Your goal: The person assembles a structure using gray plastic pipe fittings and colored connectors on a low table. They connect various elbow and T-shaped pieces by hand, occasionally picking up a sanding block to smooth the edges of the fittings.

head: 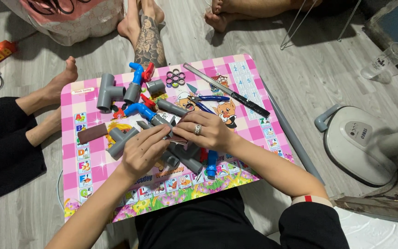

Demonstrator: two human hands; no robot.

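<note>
My left hand (142,148) and my right hand (205,131) meet over the middle of a pink children's lap table (263,133). Together they pinch a small brown strip, apparently sandpaper (177,139), against a grey pipe piece (187,156) lying under them. A ring shows on my right hand. Grey pipe fittings surround the hands: a tee (106,91) at the back left, another tee (120,140) beside my left hand, a short pipe (171,108) behind. Blue valves with red handles (140,78) lie among them.
Blue-handled pliers (208,99), a long saw blade (226,90), dark rubber rings (175,78) and a brown block (92,133) lie on the table. Other people's bare feet (146,27) rest behind it. A fan base (360,143) stands on the right, a plastic cup (388,60) beyond.
</note>
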